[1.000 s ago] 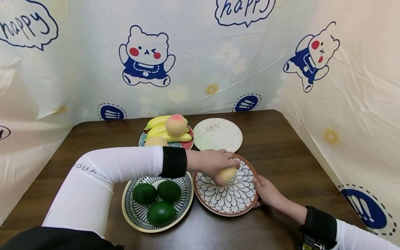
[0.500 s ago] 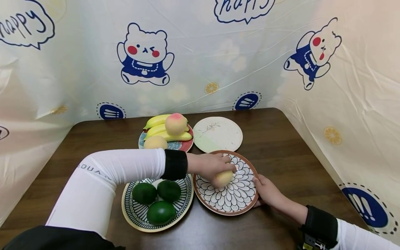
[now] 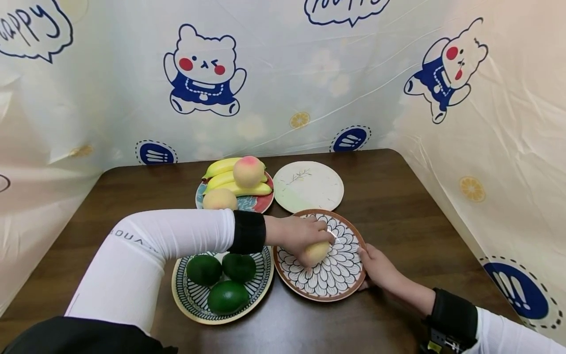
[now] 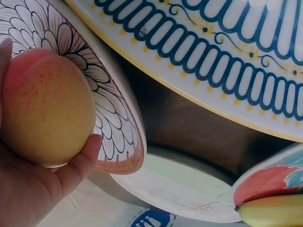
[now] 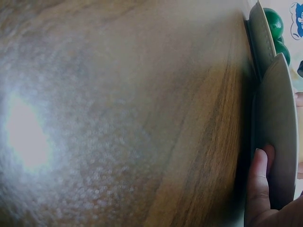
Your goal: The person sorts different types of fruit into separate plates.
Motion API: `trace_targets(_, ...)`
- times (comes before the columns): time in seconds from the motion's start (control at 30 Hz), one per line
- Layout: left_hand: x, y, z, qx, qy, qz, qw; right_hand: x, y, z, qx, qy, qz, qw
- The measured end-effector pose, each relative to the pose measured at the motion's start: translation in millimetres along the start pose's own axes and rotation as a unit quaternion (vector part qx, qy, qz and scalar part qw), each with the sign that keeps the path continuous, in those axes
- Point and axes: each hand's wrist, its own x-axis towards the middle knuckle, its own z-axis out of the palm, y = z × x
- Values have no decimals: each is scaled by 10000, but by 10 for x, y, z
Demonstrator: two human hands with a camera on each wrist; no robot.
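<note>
**Peach in your left hand, plate rim in your right**

Your left arm comes in bent at the elbow, the forearm running rightward over the far edge of the striped plate (image 3: 212, 320); your left hand (image 3: 296, 233) reaches palm-down, fingers and thumb curled round a peach (image 4: 52, 109); your right hand (image 3: 382, 269) comes in from the right and clamps the rim of the petal-patterned plate (image 3: 327, 282), thumb on top and fingers underneath.

On your left white sleeve (image 3: 190, 228), above the black cuff (image 3: 249, 232), small dark letters run along the fabric, a U and an A among them, the full word unclear; on the backdrop (image 3: 283, 59), "appy" can be read in the left bubble, its first letter cut by the frame edge.

The peach sits inside your left grip, over the petal-patterned plate and left of your right hand; you cannot tell whether it touches the plate; three green fruits (image 3: 228, 297) lie left of your left grip and nearer you; the pale plate (image 3: 308, 189) lies just beyond it; the bananas (image 3: 236, 182) lie beyond and to its left.
</note>
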Motion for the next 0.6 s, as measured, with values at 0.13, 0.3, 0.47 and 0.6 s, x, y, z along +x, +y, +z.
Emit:
trace_targets(0.13, -70, 50, -69, -168, -8, -2, 9999, -5, -4, -2, -50, 31, 18, 10000)
trace_targets(0.3, -298, 126, -449, -339, 408, 281, 9982, -10, -4, -5, -87, 23, 39, 10000)
trace_targets(0.47, -594, -106, -964, -269, 1386, -100, 9899, 6, -17, -11, -136, 62, 72, 9999)
trace_targets(0.6, -830, -455, -1129, -705, 1886, -642, 9774, 5, -17, 4, -180, 105, 155, 9997)
